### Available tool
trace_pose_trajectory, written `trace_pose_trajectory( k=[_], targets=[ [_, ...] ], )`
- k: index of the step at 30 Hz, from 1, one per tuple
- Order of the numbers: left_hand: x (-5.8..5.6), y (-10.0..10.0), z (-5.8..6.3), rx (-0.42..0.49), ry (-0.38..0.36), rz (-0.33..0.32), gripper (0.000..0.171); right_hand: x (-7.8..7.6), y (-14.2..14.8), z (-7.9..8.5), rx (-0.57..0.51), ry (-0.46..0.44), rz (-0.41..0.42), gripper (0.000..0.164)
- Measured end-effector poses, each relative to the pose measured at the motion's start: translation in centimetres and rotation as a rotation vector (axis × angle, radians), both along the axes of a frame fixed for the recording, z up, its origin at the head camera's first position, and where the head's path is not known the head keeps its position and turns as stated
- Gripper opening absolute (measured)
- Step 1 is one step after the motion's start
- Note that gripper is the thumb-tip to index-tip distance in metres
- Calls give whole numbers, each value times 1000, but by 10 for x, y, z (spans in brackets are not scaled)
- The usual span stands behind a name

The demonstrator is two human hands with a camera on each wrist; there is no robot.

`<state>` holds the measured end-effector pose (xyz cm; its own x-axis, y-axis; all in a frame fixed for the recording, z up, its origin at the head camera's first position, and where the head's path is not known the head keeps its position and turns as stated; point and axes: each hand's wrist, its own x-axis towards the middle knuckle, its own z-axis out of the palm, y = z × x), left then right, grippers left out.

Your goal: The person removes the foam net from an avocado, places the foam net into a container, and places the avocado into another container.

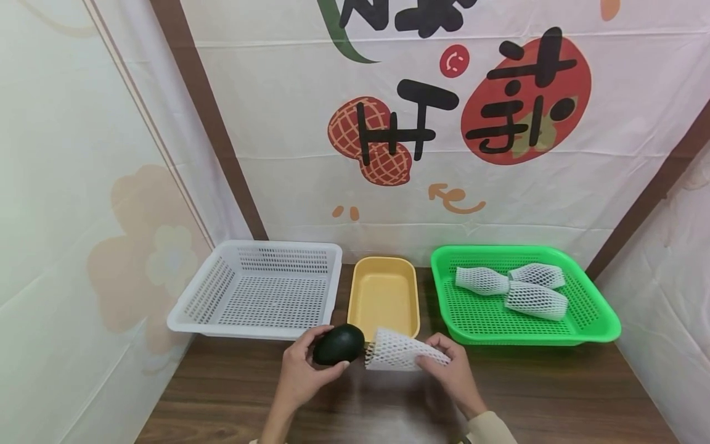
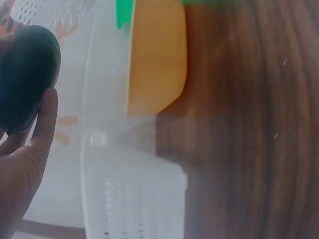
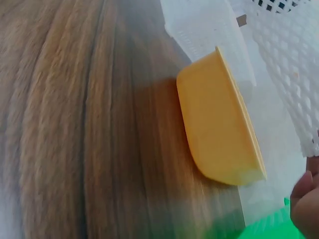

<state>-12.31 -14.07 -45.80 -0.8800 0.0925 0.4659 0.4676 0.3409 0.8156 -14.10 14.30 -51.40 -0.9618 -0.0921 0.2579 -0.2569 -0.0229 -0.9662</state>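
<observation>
My left hand (image 1: 299, 373) grips a smooth, dark green oval fruit (image 1: 339, 344) between thumb and fingers. In the left wrist view, the fruit (image 2: 29, 74) sits at the upper left with a finger along its side. My right hand (image 1: 453, 375) pinches the narrow end of a white foam net sleeve (image 1: 396, 353). The wide end of the sleeve points left, close beside the fruit's right end. In the right wrist view, the netting (image 3: 286, 64) hangs at the upper right, above the fingertips. Both things are held over the near side of the yellow tray (image 1: 413, 290).
A white perforated basket (image 1: 272, 302) stands at the left. At the right, a green basket (image 1: 524, 338) holds several white foam net sleeves (image 1: 537, 300). All stand on a dark wooden table (image 1: 233, 394), with a printed cloth (image 1: 288, 179) hanging behind.
</observation>
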Motion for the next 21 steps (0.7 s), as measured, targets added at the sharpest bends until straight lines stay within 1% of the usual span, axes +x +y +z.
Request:
trace_pose_trajectory(
  k=[3,5,8,10,13,14,17,20,21],
  targets=[
    [-7,-9,-1,-18,53,56,59,-5,-6,3,-20,0,-29,20],
    [-13,-16,-5,-43,79,117,59,-9,-10,5,-27,6,-40,21],
    [-23,-26,-12,-75,90,202,59,-14,-17,12,-43,3,-55,20],
    [-28,-32,-15,-90,83,247,59,-15,-22,21,-35,7,-77,19],
    [-34,-38,-13,-101,70,293,60,-22,-29,21,-33,14,-140,20],
    [-35,-40,-12,-100,61,309,60,-31,-29,6,-59,46,-142,19],
    [-40,-43,-9,-92,48,343,61,-42,-35,-2,-76,65,-212,21],
    [-45,-45,-8,-88,44,367,61,-47,-42,0,-96,52,-250,23],
    [-46,-46,-8,-91,44,372,60,-42,-46,15,-80,11,-279,25]
  ],
)
